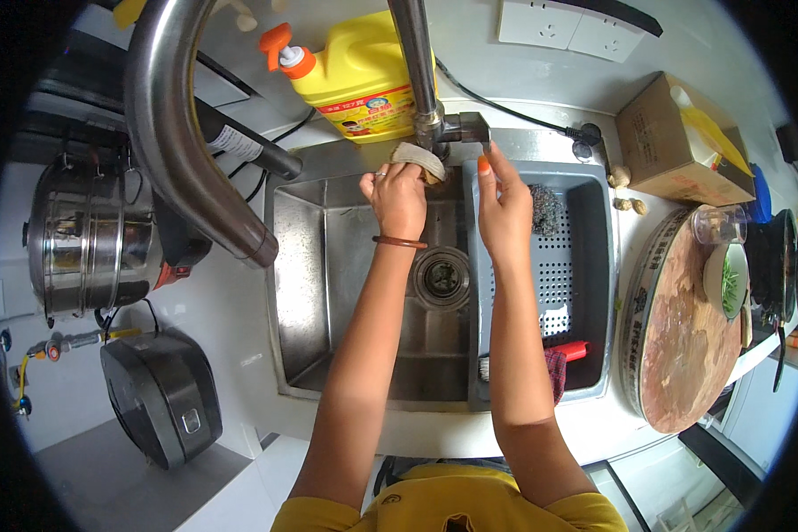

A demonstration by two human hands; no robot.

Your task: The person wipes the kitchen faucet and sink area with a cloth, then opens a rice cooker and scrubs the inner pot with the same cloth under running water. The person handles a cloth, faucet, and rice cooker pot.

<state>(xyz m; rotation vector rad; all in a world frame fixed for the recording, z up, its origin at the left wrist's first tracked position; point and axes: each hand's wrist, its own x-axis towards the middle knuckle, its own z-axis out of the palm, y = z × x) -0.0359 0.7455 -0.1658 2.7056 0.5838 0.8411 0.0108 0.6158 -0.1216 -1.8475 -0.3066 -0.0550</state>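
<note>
My left hand (399, 199) grips a beige folded cloth (417, 161) over the back of the steel sink (359, 266), close to the base of the metal faucet (423, 80). My right hand (505, 206) has its thumb and forefinger at the end of the faucet's lever handle (465, 126) and seems to pinch it. The faucet's curved spout (153, 113) loops towards me on the left, its tip over the sink's left edge. Below the hands, bits of debris lie in the drain (442, 276). No running water is visible.
Beneath my right arm is a grey perforated basin (578, 299) with a steel-wool scourer (544, 209) and a red-handled brush (568, 350). A yellow pump jug (359, 73) stands behind. To the right are a round wooden chopping board (685, 359), a bowl of chopped greens (718, 266) and a cardboard box (658, 139).
</note>
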